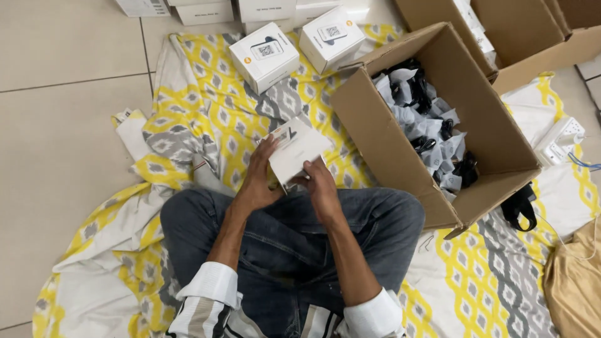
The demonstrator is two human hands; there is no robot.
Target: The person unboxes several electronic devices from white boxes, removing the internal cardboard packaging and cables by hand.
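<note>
Pale floor tiles (62,125) surround the yellow-and-grey sheet (206,106) you sit on, cross-legged in jeans. You hold a small white box (297,150) above your knees, tilted, between both hands. Your left hand (260,178) grips its left edge, fingers curled up along the side with the fingertips on the top face. Your right hand (319,181) pinches the lower right corner, fingers pressed together against the box.

Just right of the box stands an open carton (388,150), touching your right knee; it holds a heap of black cables in clear bags (429,131). A second carton (532,56) lies behind it, its contents mostly hidden. Two boxes (266,56) with printed tops rest on the sheet ahead of you, well apart from your hands, and more white boxes (206,11) line the top edge. A white power strip (559,141) and a black strap (519,206) lie to the right of the carton, with tan cloth (573,281) at the far right.

Open sheet lies between your hands and the two boxes; bare tile runs along your left.
</note>
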